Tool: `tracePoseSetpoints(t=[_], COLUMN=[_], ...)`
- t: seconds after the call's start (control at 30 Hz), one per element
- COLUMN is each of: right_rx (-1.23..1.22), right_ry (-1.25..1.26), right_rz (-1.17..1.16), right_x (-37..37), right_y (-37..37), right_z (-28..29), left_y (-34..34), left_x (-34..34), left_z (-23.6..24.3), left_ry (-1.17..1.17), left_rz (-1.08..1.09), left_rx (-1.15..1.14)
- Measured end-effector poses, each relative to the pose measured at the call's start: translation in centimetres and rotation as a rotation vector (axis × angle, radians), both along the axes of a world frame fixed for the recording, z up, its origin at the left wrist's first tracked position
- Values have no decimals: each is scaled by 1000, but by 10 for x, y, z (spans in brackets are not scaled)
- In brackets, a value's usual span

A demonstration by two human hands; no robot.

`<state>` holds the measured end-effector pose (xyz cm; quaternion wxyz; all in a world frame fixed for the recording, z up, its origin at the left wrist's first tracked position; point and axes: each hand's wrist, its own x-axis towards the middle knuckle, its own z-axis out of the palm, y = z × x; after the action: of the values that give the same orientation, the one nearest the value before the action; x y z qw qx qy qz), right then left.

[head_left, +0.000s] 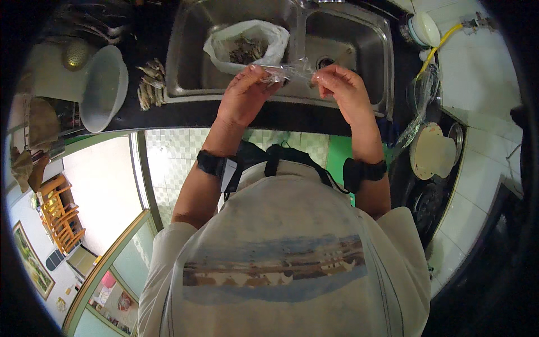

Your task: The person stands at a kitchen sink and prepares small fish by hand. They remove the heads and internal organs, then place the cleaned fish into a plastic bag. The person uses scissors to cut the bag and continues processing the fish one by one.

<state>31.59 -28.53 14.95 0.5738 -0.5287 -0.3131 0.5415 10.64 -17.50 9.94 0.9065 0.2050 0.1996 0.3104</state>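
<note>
Over the front edge of the double sink [387,67], both my hands pinch a crumpled piece of clear plastic film [295,69] stretched between them. My left hand [245,96] grips its left end with fingers closed. The thumb and fingers of my right hand [347,92] close on the other end; a small dark bit by these fingertips is too small to name. Just beyond my left hand, a white plastic bag [218,40] stands open in the left basin, with small greyish-brown dried fish [245,49] inside. More small dried fish [150,87] lie piled on the dark counter left of the sink.
A translucent plastic basin [105,90] stands at the left, near a perforated metal ladle [74,56]. On the right are stacked bowls [425,29], a yellow hose [441,49], clear plastic wrap [418,121] and a cream-coloured dish [424,147]. The right basin has a drain [325,62].
</note>
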Motion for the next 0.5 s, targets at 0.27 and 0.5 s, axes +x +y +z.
tracePoseSetpoints(t=[0.27, 0.5], right_rx=[40, 111], right_ry=[-144, 95], right_rz=[19, 80], right_x=[-41, -79], right_y=[29, 65], right_z=[20, 28], left_y=[33, 61], left_x=[-29, -68], left_z=[77, 122], left_ry=[293, 440], left_rz=[334, 253], left_rx=[462, 763])
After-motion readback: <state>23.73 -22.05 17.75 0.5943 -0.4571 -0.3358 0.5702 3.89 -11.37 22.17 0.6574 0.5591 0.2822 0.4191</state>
